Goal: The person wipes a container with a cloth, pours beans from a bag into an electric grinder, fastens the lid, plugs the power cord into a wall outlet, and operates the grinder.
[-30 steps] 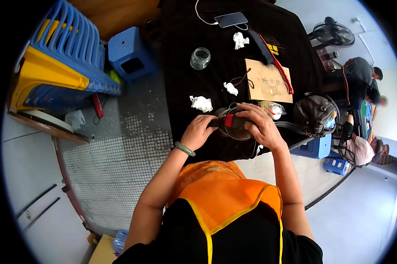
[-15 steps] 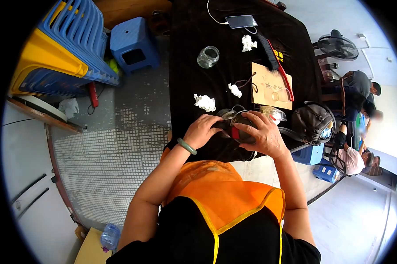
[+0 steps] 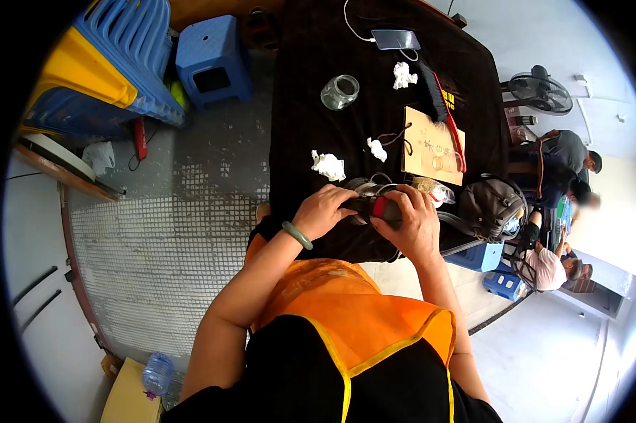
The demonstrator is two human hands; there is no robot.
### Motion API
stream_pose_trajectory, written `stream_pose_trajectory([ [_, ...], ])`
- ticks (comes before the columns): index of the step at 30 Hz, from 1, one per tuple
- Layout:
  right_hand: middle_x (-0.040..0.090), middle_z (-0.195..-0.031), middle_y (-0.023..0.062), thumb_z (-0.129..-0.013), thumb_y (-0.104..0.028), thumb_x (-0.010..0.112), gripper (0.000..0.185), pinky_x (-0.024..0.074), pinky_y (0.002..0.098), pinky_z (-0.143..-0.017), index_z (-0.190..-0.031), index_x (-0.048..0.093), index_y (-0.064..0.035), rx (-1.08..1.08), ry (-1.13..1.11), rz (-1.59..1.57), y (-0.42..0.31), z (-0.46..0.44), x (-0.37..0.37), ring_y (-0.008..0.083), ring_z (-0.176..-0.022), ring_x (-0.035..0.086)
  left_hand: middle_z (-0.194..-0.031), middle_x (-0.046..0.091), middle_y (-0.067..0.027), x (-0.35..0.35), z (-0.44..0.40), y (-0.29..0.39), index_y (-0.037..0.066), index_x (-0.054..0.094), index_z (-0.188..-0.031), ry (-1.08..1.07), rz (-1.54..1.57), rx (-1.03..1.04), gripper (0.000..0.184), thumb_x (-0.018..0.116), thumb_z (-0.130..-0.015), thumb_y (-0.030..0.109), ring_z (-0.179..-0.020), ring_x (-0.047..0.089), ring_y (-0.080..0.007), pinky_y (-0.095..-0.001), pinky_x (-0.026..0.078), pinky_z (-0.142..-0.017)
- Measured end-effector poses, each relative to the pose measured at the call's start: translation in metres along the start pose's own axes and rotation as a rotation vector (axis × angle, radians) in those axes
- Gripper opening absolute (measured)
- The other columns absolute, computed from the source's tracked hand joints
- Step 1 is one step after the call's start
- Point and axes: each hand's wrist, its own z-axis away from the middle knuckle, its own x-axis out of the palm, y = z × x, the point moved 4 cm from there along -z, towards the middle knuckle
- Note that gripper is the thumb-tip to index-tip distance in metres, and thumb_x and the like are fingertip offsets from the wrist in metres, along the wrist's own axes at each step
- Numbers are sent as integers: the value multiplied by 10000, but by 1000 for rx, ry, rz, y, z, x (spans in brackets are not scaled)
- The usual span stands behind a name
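My left hand, with a green bangle at the wrist, pinches the narrow end of a dark bottle-like object with a red band. My right hand is wrapped round its wider end. The object lies sideways between the hands at the near edge of the dark-covered table. Glassy items partly show behind it, mostly hidden by the fingers. Crumpled white tissues lie just beyond my left hand. A plastic-wrapped item is close to my right hand.
An open glass jar, a brown paper bag, a red-handled brush and a phone lie farther back. A dark backpack sits at right. Blue stools stand left; several people and a fan are at right.
The view has shifted slightly. My right hand has changed its grip on the dark object, its fingers now closer together around the wide end. My left hand keeps its pinch.
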Motion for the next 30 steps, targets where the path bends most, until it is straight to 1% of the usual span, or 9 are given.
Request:
stream_pose_trajectory([
  [6,626,-1157,69,-693,-317,839,512,476,454,-919,-1152,666,-170,-31,-47,17,-2,-1,-3,304,-1081,599,-1058,686,-58,-3,0,1,116,634,-1186,-13,11,1,362,724,-850,217,-1038,622,-264,-377,529,-882],
  [9,632,-1159,82,-683,-312,847,499,483,449,-927,-1124,683,-148,1,-49,-41,-1,0,1,311,-1077,605,-1105,667,-74,-4,-1,2,103,626,-1187,-60,29,-41,366,730,-845,181,-1082,611,-265,-374,515,-921],
  [11,639,-1178,109,-680,-302,851,510,492,441,-942,-1125,685,-116,13,-49,-63,-4,0,0,325,-1073,614,-1143,645,-92,-11,1,6,85,615,-1185,-33,111,-1,370,720,-838,158,-1115,599,-274,-376,492,-963],
  [15,626,-1189,77,-654,-309,862,524,479,437,-933,-1117,677,-148,-46,72,-24,0,8,3,295,-1103,596,-1187,621,-114,-18,2,8,81,597,-1158,104,242,8,359,681,-821,172,-1122,581,-315,-423,444,-1012],
  [16,625,-1196,78,-653,-313,862,526,479,435,-933,-1116,677,-146,-48,81,-15,-1,9,3,294,-1108,595,-1156,617,-121,-18,1,11,54,583,-1166,46,314,-45,343,678,-848,140,-1144,586,-304,-392,442,-1019],
  [21,629,-1199,79,-657,-335,862,529,478,428,-930,-1114,677,-144,-54,51,-15,1,2,5,291,-1124,593,-1044,637,-119,-7,-7,10,33,586,-1066,1,357,-99,211,614,-912,175,-1028,616,-300,-394,468,-915],
  [25,636,-1191,78,-670,-347,857,519,474,427,-927,-1112,677,-142,-71,14,-12,0,0,6,293,-1129,593,-982,637,-122,-2,-8,5,17,585,-1015,-79,411,-156,190,569,-944,193,-955,618,-300,-391,473,-866],
  [28,627,-1203,77,-673,-346,855,514,467,431,-932,-1108,672,-141,-73,13,-20,2,-1,10,295,-1138,586,-982,636,-120,-2,-8,4,14,588,-1010,-75,406,-150,195,572,-948,199,-940,610,-306,-386,473,-861],
  [30,619,-1214,77,-670,-345,855,515,460,434,-940,-1104,667,-142,-44,18,-19,2,-2,14,297,-1145,581,-946,653,-145,-2,-8,5,12,596,-982,4,332,-42,224,583,-952,234,-910,626,-342,-417,488,-834],
])
